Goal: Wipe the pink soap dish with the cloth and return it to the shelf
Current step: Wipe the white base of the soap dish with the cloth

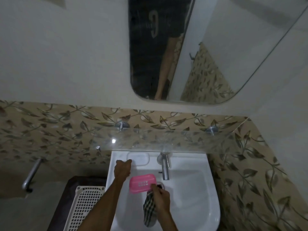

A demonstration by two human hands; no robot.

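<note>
Pink soap dish (142,185) over sink (196,194) basin, pinched with checked cloth (149,211) in right hand (160,200), likely to catch drips. Left hand (122,169) on rim by clear tray (138,158), fingers curled; grip unclear. Glass shelf (166,140) above.

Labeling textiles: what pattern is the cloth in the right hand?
Dark and light checked cloth, gripped by the right hand; head view.

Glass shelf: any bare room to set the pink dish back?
Glass shelf shows bare between both metal brackets. Crowded below: left hand at clear soap tray, faucet beside it, right hand holding pink soap dish and checked cloth.
</note>
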